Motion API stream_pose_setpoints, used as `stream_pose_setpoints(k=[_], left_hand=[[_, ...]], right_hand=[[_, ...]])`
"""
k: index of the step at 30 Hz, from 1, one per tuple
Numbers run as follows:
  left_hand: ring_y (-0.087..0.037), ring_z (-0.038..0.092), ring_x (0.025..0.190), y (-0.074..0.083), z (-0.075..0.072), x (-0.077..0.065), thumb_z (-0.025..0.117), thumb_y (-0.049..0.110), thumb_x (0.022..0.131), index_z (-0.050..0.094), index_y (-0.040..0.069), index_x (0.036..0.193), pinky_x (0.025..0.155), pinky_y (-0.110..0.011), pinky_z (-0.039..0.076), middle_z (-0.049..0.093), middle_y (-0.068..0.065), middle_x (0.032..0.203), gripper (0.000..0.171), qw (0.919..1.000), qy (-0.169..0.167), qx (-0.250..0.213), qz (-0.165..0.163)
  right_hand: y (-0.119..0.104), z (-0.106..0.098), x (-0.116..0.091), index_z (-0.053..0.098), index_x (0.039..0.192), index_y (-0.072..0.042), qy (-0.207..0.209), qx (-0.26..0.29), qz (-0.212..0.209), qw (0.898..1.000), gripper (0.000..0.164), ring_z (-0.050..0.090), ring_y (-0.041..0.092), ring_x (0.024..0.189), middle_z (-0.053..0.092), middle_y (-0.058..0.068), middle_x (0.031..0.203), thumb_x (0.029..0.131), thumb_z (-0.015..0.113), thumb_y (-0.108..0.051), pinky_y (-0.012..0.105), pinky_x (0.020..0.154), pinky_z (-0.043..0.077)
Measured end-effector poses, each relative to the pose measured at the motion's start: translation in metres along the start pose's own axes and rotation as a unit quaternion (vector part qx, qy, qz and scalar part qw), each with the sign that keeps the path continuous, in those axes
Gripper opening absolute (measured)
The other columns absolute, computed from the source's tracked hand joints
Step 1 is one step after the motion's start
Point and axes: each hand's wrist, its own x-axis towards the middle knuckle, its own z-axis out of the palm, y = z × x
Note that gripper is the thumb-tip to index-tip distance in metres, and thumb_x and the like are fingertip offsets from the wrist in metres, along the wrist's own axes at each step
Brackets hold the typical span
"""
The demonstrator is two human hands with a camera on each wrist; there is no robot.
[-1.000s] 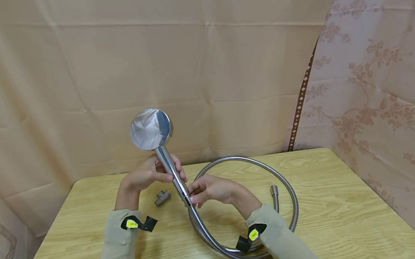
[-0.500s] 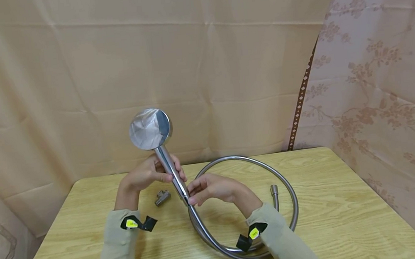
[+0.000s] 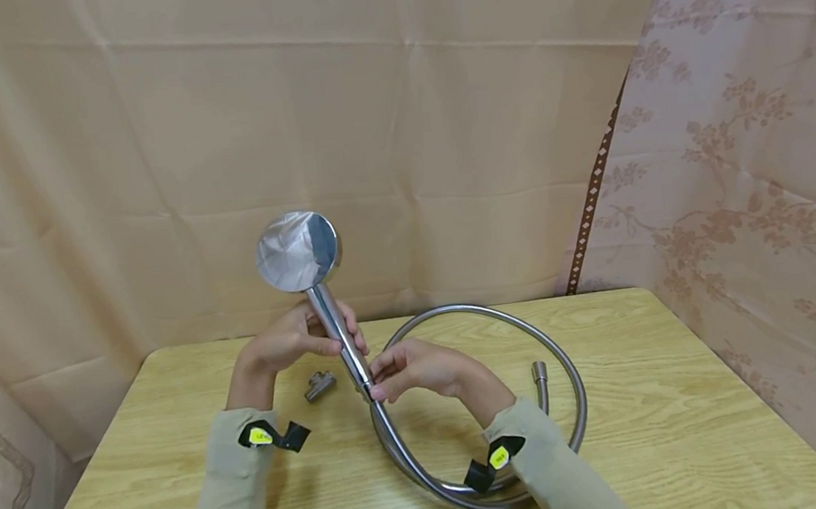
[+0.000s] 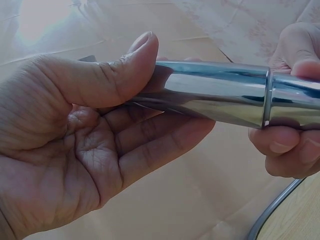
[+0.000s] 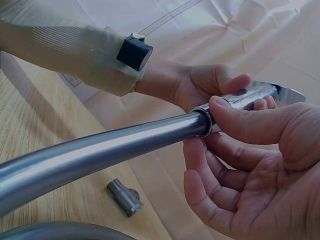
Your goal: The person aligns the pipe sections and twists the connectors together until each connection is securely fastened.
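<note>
A chrome shower head (image 3: pixel 297 251) is held up over the table, its round face toward the head camera. My left hand (image 3: pixel 289 339) grips its handle (image 4: pixel 215 92), thumb on the near side and fingers behind. At the handle's lower end, my right hand (image 3: pixel 422 370) pinches the hose's end fitting (image 5: pixel 202 121) between thumb and fingers. In the left wrist view the fitting meets the handle at a thin seam. From there the metal shower hose (image 3: pixel 457 309) curves down and lies coiled on the table, its free end nut (image 3: pixel 539 373) inside the loop.
A small metal valve fitting (image 3: pixel 320 386) lies on the wooden table (image 3: pixel 689 416), left of the hose, below the left hand. Beige curtains (image 3: pixel 439 120) hang behind the table, and a flowered curtain (image 3: pixel 758 212) hangs at the right.
The right thumb and fingers have shifted slightly on the fitting. The left hand and the shower head stay nearly where they were.
</note>
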Motion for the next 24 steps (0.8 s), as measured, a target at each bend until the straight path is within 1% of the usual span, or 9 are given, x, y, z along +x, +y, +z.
stream_pose_setpoints(k=[5,13,24], left_hand=[[-0.022,0.073,0.103,0.0004,-0.0006,0.0004,0.067,-0.004,0.092,0.063,0.005,0.11,0.093,-0.038,0.06,0.074,-0.004,0.104,0.02,1.0,0.0,0.005,-0.004],[-0.021,0.073,0.103,0.0007,0.0001,0.0005,0.067,-0.004,0.091,0.063,0.003,0.109,0.092,-0.039,0.06,0.074,-0.005,0.104,0.019,1.0,0.0,0.002,-0.005],[-0.021,0.073,0.102,0.001,0.0011,-0.0006,0.067,-0.006,0.09,0.064,0.004,0.107,0.091,-0.037,0.06,0.074,-0.005,0.103,0.021,1.0,0.003,0.003,-0.006]], right_hand=[[0.0001,-0.0006,0.0009,0.06,0.117,0.019,-0.003,-0.003,0.002,1.0,0.027,0.061,0.005,0.086,0.069,-0.011,0.088,0.095,0.063,0.003,0.022,0.077,0.054],[0.0005,-0.0009,0.0006,0.062,0.116,0.018,0.0,-0.004,0.0,1.0,0.026,0.062,0.006,0.087,0.069,-0.009,0.089,0.096,0.063,0.003,0.023,0.077,0.055],[-0.0028,0.0002,-0.0006,0.063,0.117,0.016,0.001,0.004,0.013,1.0,0.026,0.062,0.007,0.087,0.069,-0.007,0.09,0.095,0.064,0.002,0.023,0.077,0.055]])
